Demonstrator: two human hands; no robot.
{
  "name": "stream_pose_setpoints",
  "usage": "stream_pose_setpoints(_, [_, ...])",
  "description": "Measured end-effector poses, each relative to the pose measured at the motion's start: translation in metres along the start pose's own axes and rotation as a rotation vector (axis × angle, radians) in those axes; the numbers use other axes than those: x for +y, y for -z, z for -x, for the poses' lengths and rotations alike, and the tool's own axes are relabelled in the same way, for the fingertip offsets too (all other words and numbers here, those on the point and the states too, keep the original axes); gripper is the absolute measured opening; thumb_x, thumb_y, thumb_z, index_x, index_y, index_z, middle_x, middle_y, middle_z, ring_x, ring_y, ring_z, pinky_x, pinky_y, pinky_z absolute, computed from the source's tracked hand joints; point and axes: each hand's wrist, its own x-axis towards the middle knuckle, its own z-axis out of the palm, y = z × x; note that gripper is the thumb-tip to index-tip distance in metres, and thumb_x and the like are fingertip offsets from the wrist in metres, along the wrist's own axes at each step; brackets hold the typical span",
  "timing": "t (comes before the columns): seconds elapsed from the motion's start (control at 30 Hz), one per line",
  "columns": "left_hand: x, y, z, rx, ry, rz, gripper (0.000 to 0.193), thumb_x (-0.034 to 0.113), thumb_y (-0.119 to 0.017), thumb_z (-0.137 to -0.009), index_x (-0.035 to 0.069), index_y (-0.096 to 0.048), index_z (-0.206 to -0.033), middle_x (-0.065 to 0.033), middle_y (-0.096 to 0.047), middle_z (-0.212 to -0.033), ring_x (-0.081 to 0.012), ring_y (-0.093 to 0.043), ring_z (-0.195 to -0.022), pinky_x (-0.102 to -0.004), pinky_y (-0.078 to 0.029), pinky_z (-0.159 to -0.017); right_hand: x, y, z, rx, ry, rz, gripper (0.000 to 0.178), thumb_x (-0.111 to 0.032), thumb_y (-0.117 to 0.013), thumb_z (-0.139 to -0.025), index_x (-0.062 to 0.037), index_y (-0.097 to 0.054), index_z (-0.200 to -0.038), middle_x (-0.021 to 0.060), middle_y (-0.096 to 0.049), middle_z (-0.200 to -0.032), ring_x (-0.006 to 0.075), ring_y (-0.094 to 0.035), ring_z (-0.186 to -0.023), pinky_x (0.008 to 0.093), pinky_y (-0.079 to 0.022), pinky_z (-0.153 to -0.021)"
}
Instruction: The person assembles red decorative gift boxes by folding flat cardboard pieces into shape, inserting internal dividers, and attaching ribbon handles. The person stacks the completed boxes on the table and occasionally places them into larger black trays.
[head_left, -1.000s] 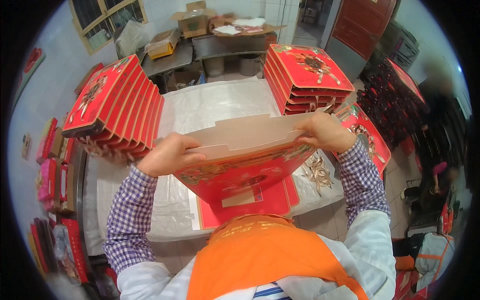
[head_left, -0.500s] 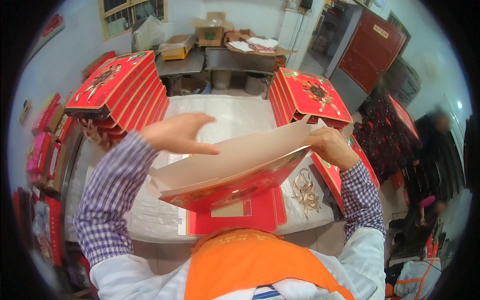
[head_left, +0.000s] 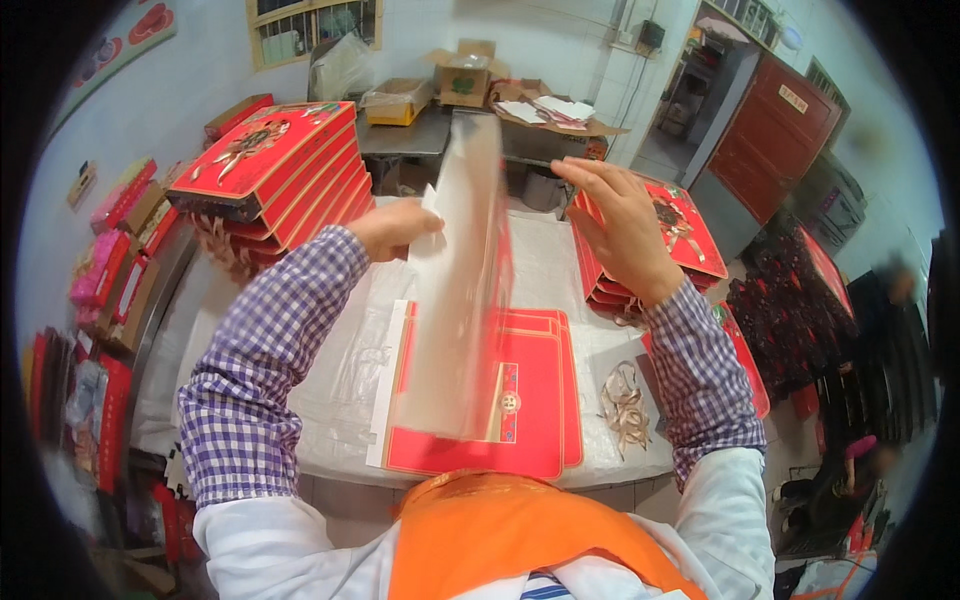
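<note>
My left hand [head_left: 395, 228] pinches a white edge flap of a cardboard gift-box blank [head_left: 455, 300]. The blank stands on edge above the table, pale inside and red on its outer face, smeared by motion. To its right my right hand [head_left: 622, 225] is raised in the air with fingers stretched, apart from the blank and holding nothing. Beneath the blank, flat red printed cardboard pieces [head_left: 545, 420] lie on the table near my orange apron. A loose bundle of gold ribbons [head_left: 628, 405] rests to their right.
Stacks of red gift boxes stand on the table [head_left: 345, 400] at the left [head_left: 285, 190] and right [head_left: 690, 235]. Behind is a metal counter [head_left: 400, 138] with an open carton [head_left: 466, 78] and a yellow bin [head_left: 396, 105]. A person [head_left: 860, 460] is at the far right.
The blank has swung from lying slantwise to standing upright, pointing away from me. My right hand has let go of it and risen; my left hand, open before, now grips its flap.
</note>
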Motion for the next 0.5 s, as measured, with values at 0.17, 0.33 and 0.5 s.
stream_pose_setpoints(0.17, [-0.013, -0.037, 0.014, 0.064, -0.132, 0.534, 0.037, 0.004, -0.045, -0.090, -0.011, -0.050, -0.123, -0.0199, -0.063, -0.116, -0.0322, -0.066, -0.106, -0.0444, -0.059, -0.088, -0.060, 0.065, 0.025, -0.318, -0.113, -0.378, 0.046, -0.012, -0.072, -0.084, -0.0045, -0.059, -0.127, 0.0144, -0.063, -0.120, 0.0304, -0.059, -0.110, 0.0392, -0.046, -0.095])
stream_pose_setpoints(0.33, [-0.028, -0.099, 0.034, -0.004, -0.213, 0.746, 0.034, 0.000, -0.045, -0.088, -0.009, -0.048, -0.121, -0.0181, -0.060, -0.116, -0.0313, -0.065, -0.108, -0.0414, -0.059, -0.090, -0.091, 0.077, 0.056, -0.424, 0.028, -0.016, 0.057, -0.021, -0.074, -0.081, -0.0019, -0.053, -0.131, 0.0169, -0.064, -0.109, 0.0326, -0.061, -0.102, 0.0418, -0.048, -0.092])
stream_pose_setpoints(0.5, [-0.044, -0.144, 0.039, -0.051, -0.216, 0.859, 0.031, 0.004, -0.046, -0.094, -0.006, -0.049, -0.123, -0.0157, -0.060, -0.121, -0.0306, -0.063, -0.109, -0.0392, -0.058, -0.091, -0.053, 0.017, 0.103, -0.588, -0.119, 0.220, 0.039, -0.017, -0.069, -0.079, -0.0045, -0.061, -0.115, 0.0119, -0.066, -0.090, 0.0305, -0.065, -0.086, 0.0418, -0.051, -0.077])
